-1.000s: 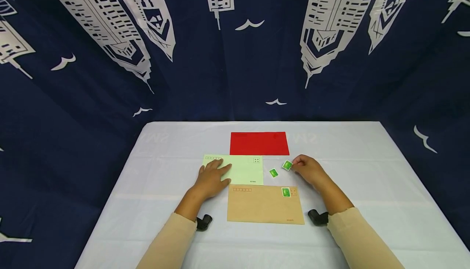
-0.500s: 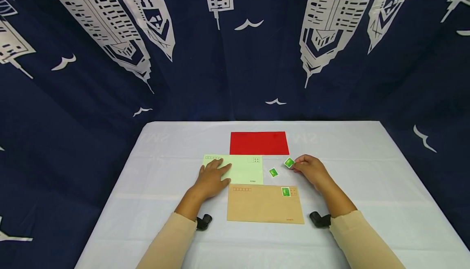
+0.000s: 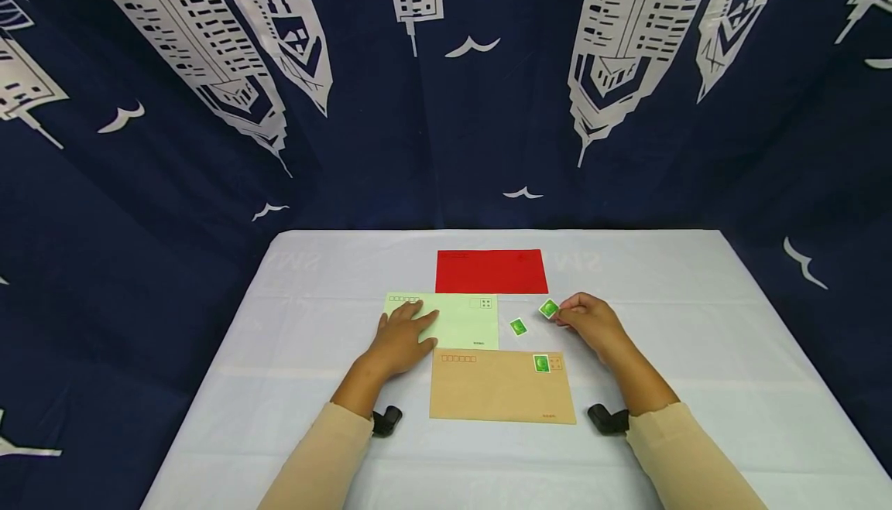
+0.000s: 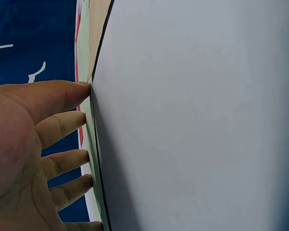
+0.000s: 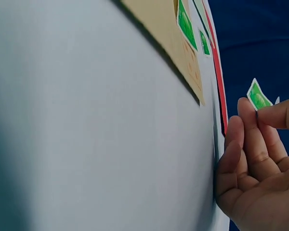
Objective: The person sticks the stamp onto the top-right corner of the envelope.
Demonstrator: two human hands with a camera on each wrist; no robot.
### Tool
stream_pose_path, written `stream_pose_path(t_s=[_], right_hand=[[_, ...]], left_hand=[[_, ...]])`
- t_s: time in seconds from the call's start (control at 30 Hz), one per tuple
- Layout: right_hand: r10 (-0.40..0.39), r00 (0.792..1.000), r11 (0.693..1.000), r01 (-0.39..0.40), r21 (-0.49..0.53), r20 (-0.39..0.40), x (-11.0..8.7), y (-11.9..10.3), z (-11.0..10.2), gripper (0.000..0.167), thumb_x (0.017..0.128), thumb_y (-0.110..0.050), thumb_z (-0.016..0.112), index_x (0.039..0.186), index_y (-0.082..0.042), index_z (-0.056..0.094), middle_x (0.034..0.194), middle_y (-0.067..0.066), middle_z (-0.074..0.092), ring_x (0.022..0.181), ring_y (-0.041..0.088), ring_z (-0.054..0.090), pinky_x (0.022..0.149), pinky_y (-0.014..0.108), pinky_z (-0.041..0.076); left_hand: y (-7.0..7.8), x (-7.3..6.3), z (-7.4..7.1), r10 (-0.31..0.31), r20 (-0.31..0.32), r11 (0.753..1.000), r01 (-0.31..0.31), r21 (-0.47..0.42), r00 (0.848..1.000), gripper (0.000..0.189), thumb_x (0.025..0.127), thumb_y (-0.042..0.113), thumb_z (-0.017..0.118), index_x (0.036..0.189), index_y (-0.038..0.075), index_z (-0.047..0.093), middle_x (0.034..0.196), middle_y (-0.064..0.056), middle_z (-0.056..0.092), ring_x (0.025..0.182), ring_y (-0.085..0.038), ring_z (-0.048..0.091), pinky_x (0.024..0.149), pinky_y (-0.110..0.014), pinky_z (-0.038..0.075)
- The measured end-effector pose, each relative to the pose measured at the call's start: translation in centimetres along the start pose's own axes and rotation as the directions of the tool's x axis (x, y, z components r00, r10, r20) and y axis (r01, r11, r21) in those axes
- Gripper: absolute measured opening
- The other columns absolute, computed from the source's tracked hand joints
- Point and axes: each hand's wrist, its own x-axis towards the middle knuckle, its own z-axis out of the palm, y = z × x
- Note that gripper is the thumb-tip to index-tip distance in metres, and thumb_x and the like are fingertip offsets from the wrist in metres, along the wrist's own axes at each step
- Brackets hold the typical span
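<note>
My left hand rests with spread fingers on the left part of a pale green envelope. In the left wrist view its fingertips touch the paper's edge. Between thumb and fingertip my right hand pinches a green postage stamp, held by one corner; the right wrist view shows the same stamp raised off the table. A second green stamp lies loose right of the pale green envelope. Nearest me is a brown envelope with another green stamp at its upper right, beside a printed box.
A red envelope lies at the back, just beyond the pale green one. All of it is on a white-covered table. Behind the table hangs a dark blue cloth printed with white buildings and birds.
The pinched stamp and my right hand have shifted slightly right and away from me, then stayed nearly still. My left hand has stayed in place on the pale green envelope.
</note>
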Motion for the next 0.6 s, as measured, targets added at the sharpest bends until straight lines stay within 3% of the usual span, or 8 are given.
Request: stream_pose_path(t_s=[0.6], right_hand=[[-0.047, 0.998, 0.996, 0.044, 0.074, 0.045, -0.04, -1.01, 0.45, 0.022, 0.098, -0.012, 0.060, 0.114, 0.001, 0.056, 0.092, 0.004, 0.073, 0.085, 0.010, 0.066, 0.077, 0.021, 0.054]], left_hand=[[-0.09, -0.01, -0.05, -0.007, 0.006, 1.000, 0.007, 0.000, 1.000, 0.053, 0.099, 0.032, 0.064, 0.149, 0.019, 0.053, 0.163, -0.013, 0.036, 0.155, -0.036, 0.026, 0.122, -0.068, 0.019]])
